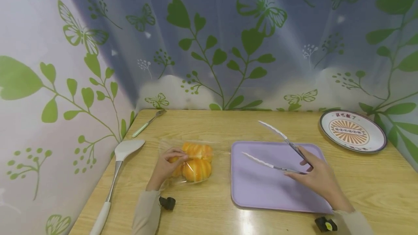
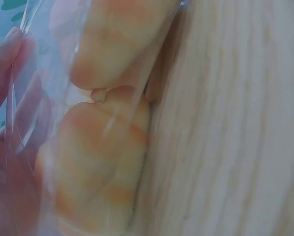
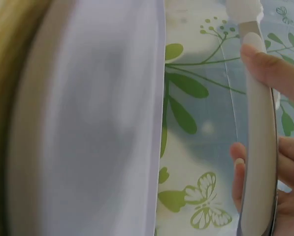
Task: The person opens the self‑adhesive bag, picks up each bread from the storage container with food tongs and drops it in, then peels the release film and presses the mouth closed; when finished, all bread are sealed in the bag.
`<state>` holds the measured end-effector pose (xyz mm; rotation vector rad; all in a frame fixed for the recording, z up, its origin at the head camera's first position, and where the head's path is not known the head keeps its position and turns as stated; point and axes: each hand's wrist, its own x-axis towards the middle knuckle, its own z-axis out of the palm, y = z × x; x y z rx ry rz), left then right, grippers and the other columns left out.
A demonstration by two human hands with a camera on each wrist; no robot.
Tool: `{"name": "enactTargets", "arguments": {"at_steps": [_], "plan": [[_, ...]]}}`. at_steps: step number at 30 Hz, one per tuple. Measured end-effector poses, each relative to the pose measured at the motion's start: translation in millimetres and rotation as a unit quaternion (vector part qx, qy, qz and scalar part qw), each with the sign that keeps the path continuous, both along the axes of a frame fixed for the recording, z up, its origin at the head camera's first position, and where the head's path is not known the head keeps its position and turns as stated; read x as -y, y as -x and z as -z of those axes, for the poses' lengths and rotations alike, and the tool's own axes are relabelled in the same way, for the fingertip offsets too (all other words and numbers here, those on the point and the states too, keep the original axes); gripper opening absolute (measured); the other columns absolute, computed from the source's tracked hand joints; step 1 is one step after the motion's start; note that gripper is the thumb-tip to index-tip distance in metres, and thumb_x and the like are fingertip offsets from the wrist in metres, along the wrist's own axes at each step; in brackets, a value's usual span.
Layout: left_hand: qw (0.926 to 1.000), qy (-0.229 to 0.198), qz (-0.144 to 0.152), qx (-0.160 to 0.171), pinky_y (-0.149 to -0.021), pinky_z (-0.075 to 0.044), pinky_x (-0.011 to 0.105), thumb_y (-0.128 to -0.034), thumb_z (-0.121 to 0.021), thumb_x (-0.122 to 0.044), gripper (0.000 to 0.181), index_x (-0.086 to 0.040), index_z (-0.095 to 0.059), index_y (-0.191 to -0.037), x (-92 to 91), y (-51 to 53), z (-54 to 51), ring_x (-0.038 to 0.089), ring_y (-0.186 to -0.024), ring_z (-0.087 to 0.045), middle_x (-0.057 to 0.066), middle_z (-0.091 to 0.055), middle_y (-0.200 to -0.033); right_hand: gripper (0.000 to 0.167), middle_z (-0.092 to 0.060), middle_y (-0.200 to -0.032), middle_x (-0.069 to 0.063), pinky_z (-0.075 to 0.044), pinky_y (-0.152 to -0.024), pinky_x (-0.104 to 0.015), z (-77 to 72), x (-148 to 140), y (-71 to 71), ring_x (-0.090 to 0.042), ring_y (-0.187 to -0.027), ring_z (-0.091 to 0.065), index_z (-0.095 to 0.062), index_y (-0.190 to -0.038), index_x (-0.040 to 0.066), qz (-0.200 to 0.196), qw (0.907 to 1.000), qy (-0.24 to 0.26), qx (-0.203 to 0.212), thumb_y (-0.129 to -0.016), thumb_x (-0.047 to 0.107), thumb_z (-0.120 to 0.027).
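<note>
Orange-and-yellow bread rolls (image 1: 197, 169) lie in a clear plastic bag (image 1: 173, 182) left of centre; the left wrist view shows the rolls (image 2: 102, 162) close up behind the film. My left hand (image 1: 167, 166) pinches the bag's left side between thumb and fingers. The right hand (image 1: 318, 177) grips tongs (image 1: 295, 149) by their handles, arms spread apart and white tips pointing left, over the purple tray (image 1: 281, 200). In the right wrist view a pale tong handle (image 3: 260, 132) lies between that hand's thumb and fingers. Nothing is between the tong tips.
A white-headed spatula (image 1: 125, 149) lies at the left edge, with a green-handled fork (image 1: 140, 129) behind it. At the back right stands a patterned plate (image 1: 349, 132). A leaf-print curtain (image 1: 209, 46) borders the back of the wooden table (image 1: 202, 213).
</note>
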<state>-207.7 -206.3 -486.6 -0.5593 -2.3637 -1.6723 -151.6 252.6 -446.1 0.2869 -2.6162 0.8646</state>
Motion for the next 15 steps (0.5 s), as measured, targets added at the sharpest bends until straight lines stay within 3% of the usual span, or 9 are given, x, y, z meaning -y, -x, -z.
{"name": "enactTargets", "arguments": {"at_steps": [4, 11, 15], "plan": [[0.9999, 0.006, -0.003, 0.013, -0.098, -0.044, 0.017, -0.0862, -0.071, -0.004, 0.009, 0.004, -0.074, -0.091, -0.4, -1.0, -0.5, -0.002, -0.098, -0.057, 0.016, -0.069, -0.1, 0.097, -0.069, -0.091, -0.02, -0.048, -0.056, -0.023, 1.6, -11.0, -9.1, -0.029, -0.073, -0.066, -0.048, -0.14, -0.003, 0.039, 0.9986, 0.012, 0.033, -0.061, 0.033, -0.093], [0.9998, 0.009, -0.007, 0.016, -0.098, -0.044, 0.018, -0.086, -0.072, -0.004, 0.009, 0.003, -0.074, -0.091, -0.5, -0.8, 0.9, -0.001, -0.099, -0.057, 0.019, -0.069, -0.1, 0.103, -0.068, -0.093, -0.026, -0.043, -0.051, -0.021, 6.6, -36.3, -25.5, -0.031, -0.071, -0.064, -0.044, -0.142, -0.006, 0.099, 0.9941, 0.015, 0.042, -0.06, 0.034, -0.093], [0.9998, 0.009, -0.004, 0.015, -0.098, -0.044, 0.018, -0.0858, -0.072, -0.004, 0.008, 0.002, -0.075, -0.09, -0.5, 0.3, 1.9, -0.002, -0.1, -0.057, 0.015, -0.07, -0.1, 0.105, -0.067, -0.099, -0.034, -0.05, -0.056, -0.037, 7.9, -58.2, -37.9, -0.047, -0.081, -0.065, -0.037, -0.145, -0.006, 0.143, 0.9867, 0.011, 0.076, -0.066, 0.039, -0.09]]}}
